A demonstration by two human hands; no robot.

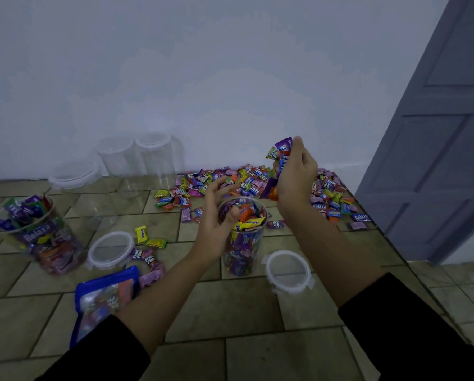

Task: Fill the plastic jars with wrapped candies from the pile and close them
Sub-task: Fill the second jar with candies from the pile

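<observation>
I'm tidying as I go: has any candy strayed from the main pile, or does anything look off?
Yes: a few stray candies lie apart from the pile, between the left lid and the blue bag. Nothing looks damaged.

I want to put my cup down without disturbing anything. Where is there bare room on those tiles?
Bare tiles lie near the person, in front of the jar being filled and the right lid. Another patch lies left of the blue bag, nearer than the full jar. Crowded: the candy pile at the back, and around the left lid.
</observation>
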